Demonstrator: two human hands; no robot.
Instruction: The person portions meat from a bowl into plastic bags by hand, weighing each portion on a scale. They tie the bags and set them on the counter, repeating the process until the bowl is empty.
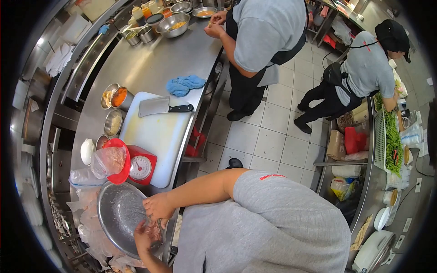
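The left hand (144, 236) grips pale-pink, raw-looking meat (155, 232) at four o'clock inside a round, grey metal bowl (114, 207); the right hand (159, 207), half closed, meets it from two o'clock

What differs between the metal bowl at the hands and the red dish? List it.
The metal bowl is large and silvery; the red dish is smaller. The right hand and left hand are at the metal bowl; the red dish sits on the scale, holding a bag. Both hold pinkish food.

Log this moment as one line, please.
Left hand and right hand: in metal bowl, at pinkish food | Grip: unclear | Cleaver: on white board | Red scale: near bowl
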